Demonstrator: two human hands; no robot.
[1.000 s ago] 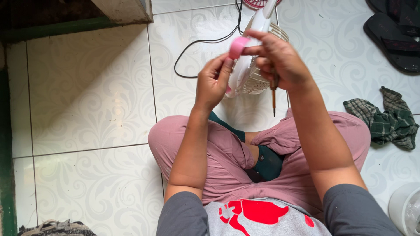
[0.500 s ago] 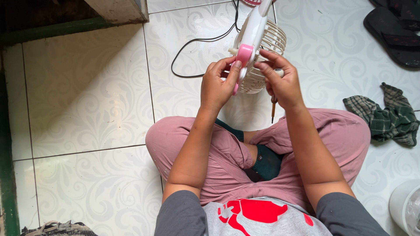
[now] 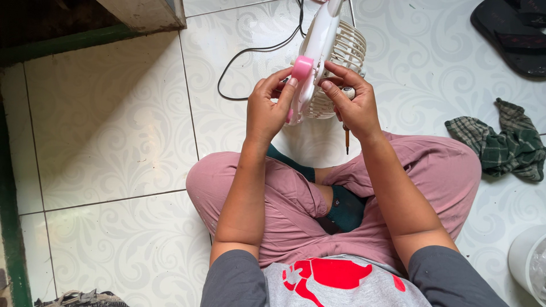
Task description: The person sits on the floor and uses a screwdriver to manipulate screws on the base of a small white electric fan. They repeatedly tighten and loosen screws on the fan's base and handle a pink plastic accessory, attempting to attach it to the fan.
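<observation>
A small white fan [image 3: 327, 62] with a cage grille stands upright on the tiled floor in front of my crossed legs. A pink round knob [image 3: 302, 67] sits on its rear housing. My left hand [image 3: 267, 108] grips the housing with its fingers on the pink knob. My right hand [image 3: 351, 102] touches the housing from the other side and also holds a thin screwdriver [image 3: 346, 139], tip pointing down. The fan's black cord [image 3: 250, 54] loops away on the floor.
A green checked cloth [image 3: 503, 142] lies crumpled on the right. Black sandals [image 3: 512, 34] rest at the top right. A white bucket rim [image 3: 529, 261] shows at the lower right. A dark step and green-edged threshold [image 3: 85, 40] run along the upper left.
The fan and both hands have come lower and nearer to my lap. My fingers have shifted on the pink knob and the housing.
</observation>
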